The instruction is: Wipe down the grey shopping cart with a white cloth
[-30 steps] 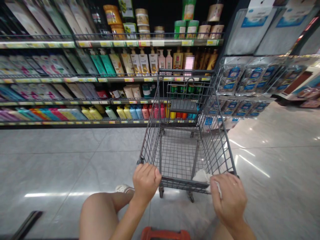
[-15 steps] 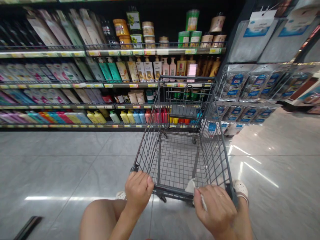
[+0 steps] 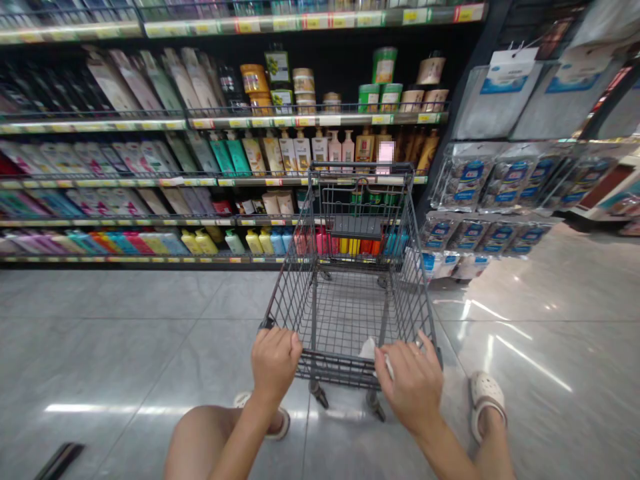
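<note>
A dark grey wire shopping cart [image 3: 345, 303] stands ahead of me, its near bar at my hands. My left hand [image 3: 275, 363] is closed around the left end of that bar. Toward the right end, my right hand [image 3: 413, 381] grips the bar too, with one outer finger raised. A crumpled white tissue [image 3: 369, 348] pokes out beside the right thumb, pinched between that hand and the bar. Through the cart's wire mesh I see the floor and two near wheels. The bar itself is mostly hidden under my fingers.
Shelves [image 3: 115, 260] of bottles and jars run across the front, close behind the cart's far end. Packs of scrubbers [image 3: 465, 180] hang on hooks at the right. My right shoe [image 3: 486, 393] is on the tiled floor [image 3: 210, 360]. A dark bar lies lower left.
The cart has shifted forward and its right side has swung left, away from my right foot. My right hand moved left and up with it. The shelves sit lower in view.
</note>
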Motion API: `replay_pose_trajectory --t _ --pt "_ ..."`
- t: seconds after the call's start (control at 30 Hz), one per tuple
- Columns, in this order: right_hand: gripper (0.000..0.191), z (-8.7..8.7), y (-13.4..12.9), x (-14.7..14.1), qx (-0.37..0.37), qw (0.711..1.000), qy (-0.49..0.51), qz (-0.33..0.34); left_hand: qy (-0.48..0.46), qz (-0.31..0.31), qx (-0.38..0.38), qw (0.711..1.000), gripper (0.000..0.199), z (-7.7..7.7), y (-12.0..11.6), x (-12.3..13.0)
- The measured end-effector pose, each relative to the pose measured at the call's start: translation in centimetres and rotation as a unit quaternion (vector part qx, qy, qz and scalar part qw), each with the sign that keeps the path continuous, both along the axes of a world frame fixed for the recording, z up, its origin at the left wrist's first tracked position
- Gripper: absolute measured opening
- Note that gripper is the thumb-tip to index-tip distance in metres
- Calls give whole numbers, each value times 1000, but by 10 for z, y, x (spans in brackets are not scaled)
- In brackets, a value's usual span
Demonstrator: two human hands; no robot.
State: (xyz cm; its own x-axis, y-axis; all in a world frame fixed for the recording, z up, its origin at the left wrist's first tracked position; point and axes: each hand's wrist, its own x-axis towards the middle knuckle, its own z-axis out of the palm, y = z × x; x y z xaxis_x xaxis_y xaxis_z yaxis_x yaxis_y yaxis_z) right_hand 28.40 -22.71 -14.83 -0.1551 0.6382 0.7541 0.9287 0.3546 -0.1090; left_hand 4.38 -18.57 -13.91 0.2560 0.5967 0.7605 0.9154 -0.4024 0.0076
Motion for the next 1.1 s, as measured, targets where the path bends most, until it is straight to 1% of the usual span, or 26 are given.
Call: replay_pose_trajectory --t 0.1,0.17,0.27,0.33,0.43,0.5,0.6,0.67,0.73,0.83,0.9,1.0,1.1 --pt "7 2 3 11 5 1000 -16 7 2 4 4 1000 37 0 1 0" --pt "8 2 3 22 13 1000 -17 0 2 9 6 1000 37 -1 0 1" --pt "13 0 2 36 6 999 29 -24 0 19 9 1000 36 -3 -2 4" --pt "15 -2 0 39 -9 997 65 -28 -2 22 9 1000 36 -4 -4 6" --pt "12 -4 -6 34 -7 994 105 -31 -6 28 8 1000 36 -5 -7 7" --pt "17 -4 -9 26 1 993 113 -29 -9 32 9 999 36 -5 -8 8" --pt "27 1 -13 11 -23 994 107 19 -7 35 11 999 37 -5 -10 8" --pt "25 6 -13 6 -52 991 109 55 -4 36 11 999 37 -5 -11 8" --pt "20 8 -11 6 -67 989 104 79 -1 36 11 999 37 -5 -11 9" --pt "18 7 -7 19 -54 991 76 99 2 34 12 999 37 -5 -10 9" --pt "19 4 -6 32 -37 993 74 88 2 33 13 999 37 -5 -9 9" --pt "18 3 -6 47 -24 991 116 67 0 31 12 999 37 -6 -9 9" --pt "16 10 -8 53 -23 983 173 53 -3 30 11 999 37 -6 -9 10"
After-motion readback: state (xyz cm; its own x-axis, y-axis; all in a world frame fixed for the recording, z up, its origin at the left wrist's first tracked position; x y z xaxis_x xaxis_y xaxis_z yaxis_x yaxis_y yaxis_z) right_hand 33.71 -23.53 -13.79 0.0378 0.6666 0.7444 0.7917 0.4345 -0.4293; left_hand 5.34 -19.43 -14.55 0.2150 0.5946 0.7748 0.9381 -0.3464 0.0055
